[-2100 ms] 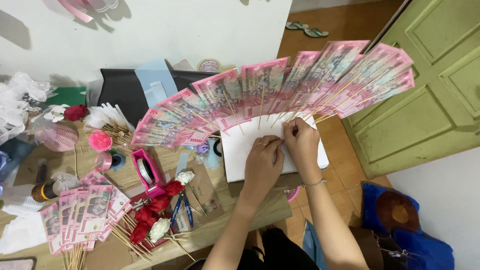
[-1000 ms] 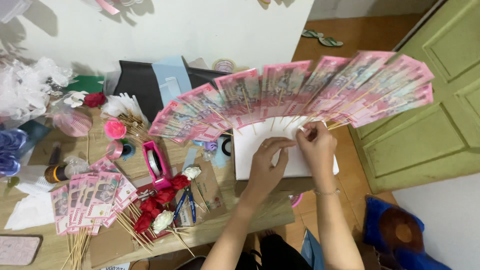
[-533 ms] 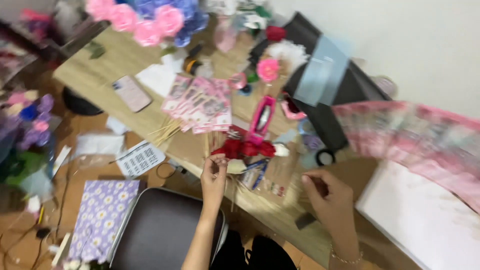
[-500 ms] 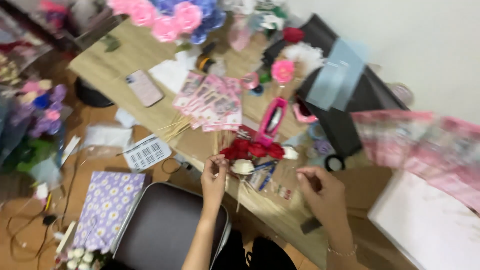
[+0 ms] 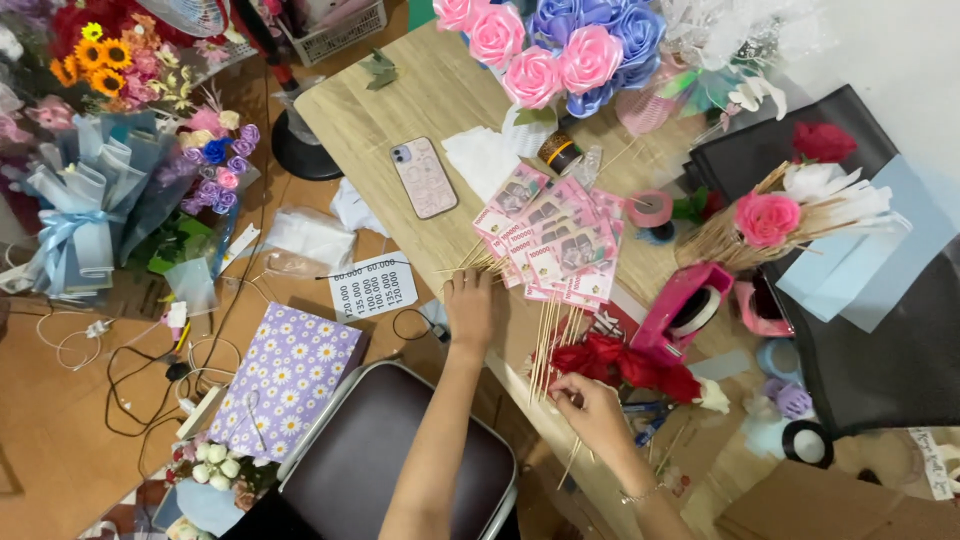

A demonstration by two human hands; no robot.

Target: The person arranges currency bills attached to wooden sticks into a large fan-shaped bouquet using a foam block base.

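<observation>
Skewered banknotes (image 5: pixel 555 240) lying on table (image 5: pixel 400 100) | left hand (image 5: pixel 470 308) gripping their sticks | right hand (image 5: pixel 585 400) pinching one skewer (image 5: pixel 548 352) beside red roses (image 5: pixel 625 365)

Two bare forearms w/ no sleeves visible up to the near frame edge. Left hand (image 5: pixel 470 308): no ring, no watch, nothing on the wrist. Right hand (image 5: pixel 588 404): thin bracelet at the wrist, pale metal-looking chain, small links; details too small to tell. No gloves on either. Fingernails short, unpainted as far as visible. Rest of the body & clothing out of frame.
</observation>
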